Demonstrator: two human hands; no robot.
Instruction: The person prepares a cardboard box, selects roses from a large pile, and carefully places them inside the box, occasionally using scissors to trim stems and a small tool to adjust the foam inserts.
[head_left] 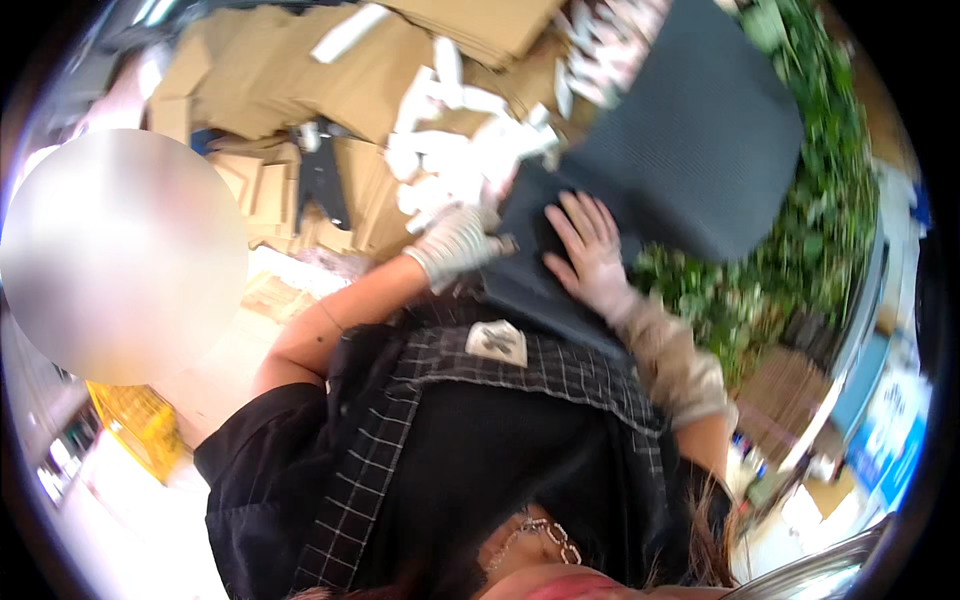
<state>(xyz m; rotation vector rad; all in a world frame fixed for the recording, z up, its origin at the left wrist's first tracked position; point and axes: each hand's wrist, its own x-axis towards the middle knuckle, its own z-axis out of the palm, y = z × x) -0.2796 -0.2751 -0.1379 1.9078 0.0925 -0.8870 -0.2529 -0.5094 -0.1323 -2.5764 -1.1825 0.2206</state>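
A large dark grey ribbed sheet stretches from my waist toward the far right, with a bend across it. My left hand, in a white striped glove, grips its left edge near me, thumb on top; the fingers underneath are hidden. On the sheet's near part lies my right hand, palm down with fingers spread, in a thin pale glove under a tan sleeve cover. Just beyond my left hand is a pile of white pieces, blurred. Leafy green stems are heaped along the sheet's right side.
Stacked flat cardboard covers the far left, with a dark narrow object on it. A yellow plastic basket stands low at left. More brown cardboard sits at right. A blurred round patch hides part of the left side.
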